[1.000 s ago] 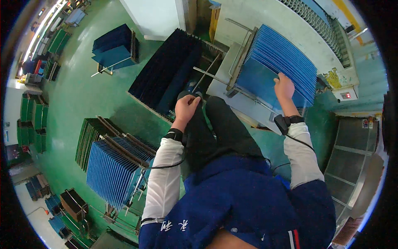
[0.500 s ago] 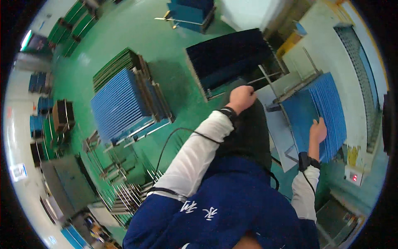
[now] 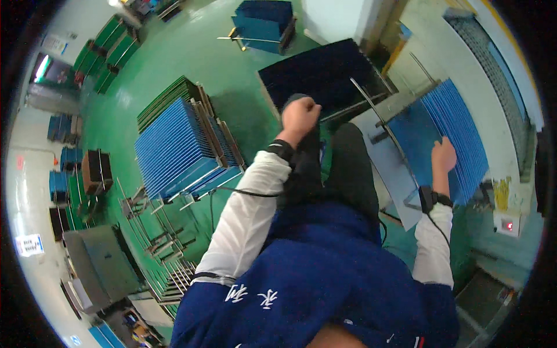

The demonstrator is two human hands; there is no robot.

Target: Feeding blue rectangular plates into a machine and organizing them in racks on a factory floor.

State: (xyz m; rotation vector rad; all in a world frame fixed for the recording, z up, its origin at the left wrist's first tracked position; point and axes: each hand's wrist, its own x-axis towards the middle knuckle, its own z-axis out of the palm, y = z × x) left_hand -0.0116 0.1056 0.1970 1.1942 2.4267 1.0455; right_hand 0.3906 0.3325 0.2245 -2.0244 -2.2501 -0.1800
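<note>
My right hand [image 3: 444, 155] is closed at the edge of a flat blue panel [image 3: 415, 136]. That panel stands in front of a row of several upright blue panels [image 3: 458, 130] on a rack at my right. Its fingertips are partly hidden against the row. My left hand [image 3: 300, 119] is a closed fist held above my leg, away from the panels, with nothing showing in it. A large dark panel stack [image 3: 322, 75] lies low on the floor just beyond the left hand. Both wrists carry black bands with cables.
A rack of blue panels [image 3: 174, 148] stands on the green floor at the left, with bare metal frames [image 3: 156, 232] nearer. A metal bar [image 3: 366, 100] sticks up by the right rack. A pale machine [image 3: 464, 64] lines the right side, and a blue-loaded cart [image 3: 264, 29] stands far ahead.
My left fist has moved left, off the middle of my body. My legs have come apart. The right hand stays at the blue panels, its fingers more curled in.
</note>
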